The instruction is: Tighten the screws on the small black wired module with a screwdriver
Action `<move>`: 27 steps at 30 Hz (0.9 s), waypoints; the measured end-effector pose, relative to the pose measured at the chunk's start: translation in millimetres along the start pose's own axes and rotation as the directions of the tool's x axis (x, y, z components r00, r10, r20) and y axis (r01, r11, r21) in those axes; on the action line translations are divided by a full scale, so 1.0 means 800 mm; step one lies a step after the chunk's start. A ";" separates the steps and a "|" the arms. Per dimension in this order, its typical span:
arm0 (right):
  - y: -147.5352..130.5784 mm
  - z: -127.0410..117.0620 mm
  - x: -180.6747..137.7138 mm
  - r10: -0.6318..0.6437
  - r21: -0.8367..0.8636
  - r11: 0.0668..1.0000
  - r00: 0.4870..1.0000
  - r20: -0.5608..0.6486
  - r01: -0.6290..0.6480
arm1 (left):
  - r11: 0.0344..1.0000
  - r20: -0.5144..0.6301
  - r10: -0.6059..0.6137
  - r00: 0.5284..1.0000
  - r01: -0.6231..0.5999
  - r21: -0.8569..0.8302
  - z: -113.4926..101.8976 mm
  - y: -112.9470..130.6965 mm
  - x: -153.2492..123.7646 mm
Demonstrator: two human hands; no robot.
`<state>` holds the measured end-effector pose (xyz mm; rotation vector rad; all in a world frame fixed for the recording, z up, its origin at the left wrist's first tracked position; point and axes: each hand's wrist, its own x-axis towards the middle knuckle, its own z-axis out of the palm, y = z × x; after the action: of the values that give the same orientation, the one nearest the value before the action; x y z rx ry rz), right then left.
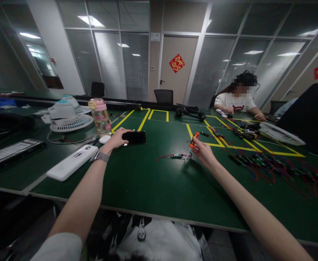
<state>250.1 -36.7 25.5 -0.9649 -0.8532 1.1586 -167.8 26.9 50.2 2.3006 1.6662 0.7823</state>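
Observation:
My left hand (118, 139) grips the left end of a black smartphone (137, 137), whose dark screen faces up at the table. In my right hand (202, 150) is a screwdriver (193, 140) with an orange and black handle, its metal shaft pointing down. The screwdriver's tip is close to a small green circuit board (176, 156) with red and dark wires, which lies on the green table (148, 185). Whether the tip touches the wires I cannot tell. Just left of my left hand sits a small white rounded case (104, 139).
A pink-lidded bottle (100, 116), a white power bank (73, 162) and white fans (70, 117) stand or lie on the left. Several wired boards (275, 166) are heaped at right. Yellow tape (216, 145) marks the table. A person (237, 98) sits across at far right.

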 end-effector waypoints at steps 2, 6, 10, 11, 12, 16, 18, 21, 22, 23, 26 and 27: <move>0.001 0.000 -0.001 0.004 0.001 1.000 1.000 -0.008 -0.004 | 1.000 -0.002 -0.015 1.000 0.015 -0.016 -0.003 0.003 -0.003; 0.002 -0.001 -0.002 0.001 0.017 1.000 1.000 -0.020 -0.001 | 0.999 0.000 -0.022 1.000 0.022 -0.032 -0.006 0.005 -0.004; 0.003 -0.002 -0.001 -0.004 0.000 1.000 1.000 -0.020 0.004 | 0.999 -0.003 -0.028 1.000 0.028 -0.031 -0.007 0.001 -0.004; 0.003 -0.002 -0.001 -0.007 -0.005 1.000 1.000 -0.018 0.007 | 0.999 -0.005 -0.029 1.000 0.029 -0.033 -0.007 0.000 -0.003; 0.003 -0.003 -0.001 -0.010 -0.010 1.000 1.000 -0.014 0.010 | 0.999 -0.007 -0.031 0.999 0.031 -0.037 -0.006 -0.001 -0.003; 0.003 -0.005 0.000 -0.011 -0.023 1.000 1.000 -0.005 0.010 | 0.998 -0.014 -0.037 0.999 0.037 -0.049 -0.007 -0.006 -0.003; 0.003 -0.005 0.000 -0.014 -0.027 1.000 1.000 -0.005 0.014 | 0.998 -0.013 -0.038 0.999 0.037 -0.051 -0.008 -0.009 -0.002; 0.004 -0.005 0.000 -0.016 -0.037 0.999 1.000 -0.010 0.016 | 0.998 0.005 -0.042 0.999 0.043 -0.040 -0.010 -0.015 -0.002; 0.004 -0.004 0.000 -0.017 -0.037 0.999 1.000 -0.014 0.016 | 0.998 0.012 -0.045 0.999 0.046 -0.033 -0.011 -0.018 -0.001; 0.004 -0.004 0.000 -0.018 -0.032 0.999 1.000 -0.019 0.018 | 0.999 0.017 -0.048 0.999 0.048 -0.024 -0.012 -0.020 -0.001; 0.005 -0.002 0.000 -0.022 0.000 1.000 0.999 -0.036 0.022 | 0.999 0.019 -0.051 0.999 0.051 -0.002 -0.014 -0.025 0.000; 0.005 -0.001 -0.001 -0.019 0.009 1.000 0.999 -0.041 0.020 | 0.999 0.018 -0.054 0.998 0.054 0.003 -0.014 -0.025 -0.001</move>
<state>249.6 -36.9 21.1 -0.9679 -0.8224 1.1218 -190.6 31.9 50.6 2.2475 1.7144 0.7462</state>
